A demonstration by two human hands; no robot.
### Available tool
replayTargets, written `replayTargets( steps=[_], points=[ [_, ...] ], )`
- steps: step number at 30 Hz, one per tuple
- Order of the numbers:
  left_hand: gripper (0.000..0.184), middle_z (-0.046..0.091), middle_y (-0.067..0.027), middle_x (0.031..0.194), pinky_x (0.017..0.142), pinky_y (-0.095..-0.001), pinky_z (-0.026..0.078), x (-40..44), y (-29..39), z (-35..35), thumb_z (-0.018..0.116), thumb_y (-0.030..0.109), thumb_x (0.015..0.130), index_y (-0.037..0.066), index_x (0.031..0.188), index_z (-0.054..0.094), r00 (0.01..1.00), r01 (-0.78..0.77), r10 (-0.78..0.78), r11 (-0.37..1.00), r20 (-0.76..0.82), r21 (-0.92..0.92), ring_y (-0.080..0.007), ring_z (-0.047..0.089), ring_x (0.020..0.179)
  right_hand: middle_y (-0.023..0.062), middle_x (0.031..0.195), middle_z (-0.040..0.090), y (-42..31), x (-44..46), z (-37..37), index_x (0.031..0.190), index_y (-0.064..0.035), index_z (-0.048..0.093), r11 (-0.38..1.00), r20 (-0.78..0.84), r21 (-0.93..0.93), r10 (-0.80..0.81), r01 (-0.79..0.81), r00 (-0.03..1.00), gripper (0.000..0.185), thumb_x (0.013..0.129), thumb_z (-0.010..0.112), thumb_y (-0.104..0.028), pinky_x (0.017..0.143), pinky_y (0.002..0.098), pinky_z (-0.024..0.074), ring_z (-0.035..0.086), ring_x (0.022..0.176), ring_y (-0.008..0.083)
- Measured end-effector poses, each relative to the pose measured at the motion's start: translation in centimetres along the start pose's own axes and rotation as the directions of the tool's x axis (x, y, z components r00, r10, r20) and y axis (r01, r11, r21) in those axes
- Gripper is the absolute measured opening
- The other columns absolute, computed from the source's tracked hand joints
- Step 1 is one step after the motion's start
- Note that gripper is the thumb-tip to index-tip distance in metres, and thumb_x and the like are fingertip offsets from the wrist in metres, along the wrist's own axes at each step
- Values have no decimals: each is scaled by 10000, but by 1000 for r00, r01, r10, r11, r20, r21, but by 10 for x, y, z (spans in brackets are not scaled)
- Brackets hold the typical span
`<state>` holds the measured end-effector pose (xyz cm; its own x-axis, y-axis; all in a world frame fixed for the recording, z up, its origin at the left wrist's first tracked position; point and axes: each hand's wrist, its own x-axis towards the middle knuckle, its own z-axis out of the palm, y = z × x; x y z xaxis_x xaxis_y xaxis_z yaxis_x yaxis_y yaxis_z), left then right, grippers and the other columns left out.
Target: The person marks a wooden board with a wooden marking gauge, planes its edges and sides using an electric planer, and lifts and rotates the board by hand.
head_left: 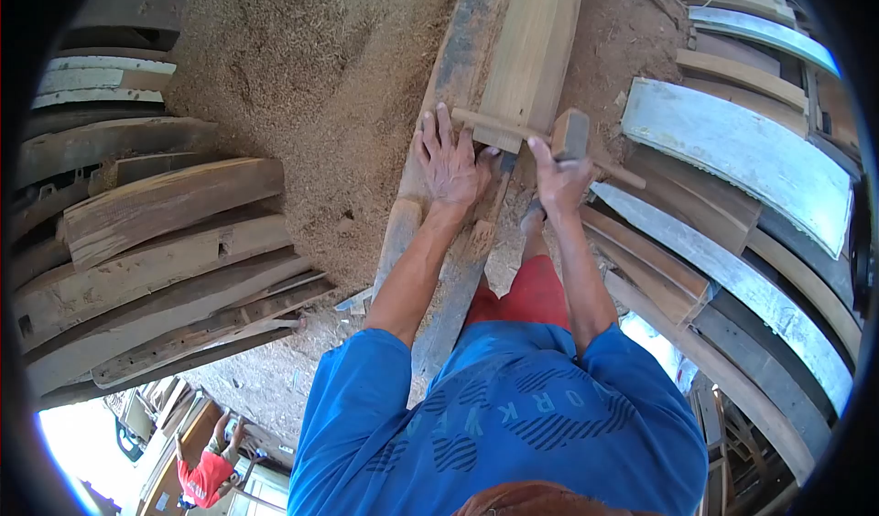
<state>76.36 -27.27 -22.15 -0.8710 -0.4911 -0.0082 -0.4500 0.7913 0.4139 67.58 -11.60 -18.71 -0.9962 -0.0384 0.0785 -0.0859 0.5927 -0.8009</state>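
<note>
Fingers spread, my left hand (pixel 450 170) lies on a long worn wooden beam (pixel 403 223), just left of the near end of a smoother pale plank (pixel 536 40). Its thumb points right, close to that end. My right hand (pixel 562 179) is closed on a wooden tool at the plank's right side. The tool has a thin round rod (pixel 490 122) crossing over the plank's end and a squared block (pixel 571 135) above the hand. The rod's other end sticks out to the right. Some right-hand fingers are hidden below the block.
Sawdust and shavings (pixel 311 86) cover the ground left of the beam. Stacked boards (pixel 174 195) line the left side. More boards, some whitish (pixel 732 150), line the right. Another person in red (pixel 206 477) is at the lower left.
</note>
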Motion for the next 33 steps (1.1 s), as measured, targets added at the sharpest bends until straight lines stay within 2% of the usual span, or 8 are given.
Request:
replayTargets(
  steps=[5, 9, 12, 17, 24, 26, 30, 33],
  points=[
    [701, 304, -211, 1656, 1219, -598, 138, -3, 0, 2, 736, 525, 861, 146, 1433, 591, 999, -10, 8, 999, -45, -47, -421, 181, 1552, 16, 700, 655, 7, 32, 18, 778, -16, 669, 1000, -91, 11, -8, 9, 996, 367, 771, 916, -287, 583, 330, 491, 574, 615, 119],
    [707, 299, -213, 1658, 1218, -598, 150, -3, 0, 1, 737, 526, 861, 146, 1439, 590, 999, -18, 17, 1000, -41, -23, -420, 186, 1550, 87, 888, 686, 0, 21, 2, 1262, -8, 624, 994, 79, 38, 102, -105, 992, 635, 743, 918, -228, 744, 389, 529, 641, 786, 228],
    [696, 313, -218, 1651, 1217, -595, 156, -1, -1, 0, 743, 516, 855, 142, 1424, 604, 998, -31, 31, 999, -61, -6, -422, 203, 1542, 100, 915, 691, 3, -16, 4, 1263, -13, 622, 985, -87, 110, -125, 134, 988, 635, 744, 916, -229, 758, 388, 530, 646, 799, 235],
    [680, 352, -234, 1625, 1211, -592, 170, -3, -3, 5, 754, 496, 844, 139, 1407, 621, 997, -35, 36, 999, -72, 26, -434, 242, 1525, 132, 999, 699, -1, 16, 12, 1295, -8, 612, 987, 39, 108, 116, -119, 993, 658, 754, 908, -237, 815, 388, 535, 658, 851, 262],
    [673, 356, -229, 1623, 1199, -590, 196, -2, 1, 2, 760, 485, 839, 138, 1398, 618, 990, -54, 55, 998, -128, 11, -441, 261, 1514, 146, 1024, 703, -5, -17, -5, 1301, 3, 603, 986, -27, 138, -90, 93, 996, 647, 765, 890, -221, 851, 388, 540, 672, 887, 268],
    [671, 355, -227, 1624, 1199, -592, 196, -2, -2, 8, 760, 482, 841, 139, 1398, 614, 990, -60, 62, 998, -129, 16, -441, 263, 1512, 151, 1030, 705, 1, -18, -1, 1294, 4, 606, 992, 46, 123, 21, -27, 999, 641, 764, 890, -217, 856, 387, 541, 676, 898, 271],
    [652, 354, -230, 1622, 1200, -597, 193, 0, -4, 11, 759, 481, 844, 120, 1370, 627, 988, -62, 62, 998, -142, 6, -444, 261, 1511, 17, 715, 579, 6, 22, 21, 820, -37, 581, 992, -26, 108, 62, -59, 998, 386, 781, 895, -259, 614, 357, 448, 543, 653, 152],
    [675, 347, -236, 1625, 1215, -600, 165, -3, -3, 8, 743, 496, 853, 117, 1397, 614, 990, -63, 60, 998, -127, -18, -438, 241, 1520, 26, 715, 571, 13, 37, 23, 820, -52, 545, 999, -69, 46, -26, 29, 997, 419, 777, 897, -274, 614, 368, 439, 542, 659, 170]
  ],
)
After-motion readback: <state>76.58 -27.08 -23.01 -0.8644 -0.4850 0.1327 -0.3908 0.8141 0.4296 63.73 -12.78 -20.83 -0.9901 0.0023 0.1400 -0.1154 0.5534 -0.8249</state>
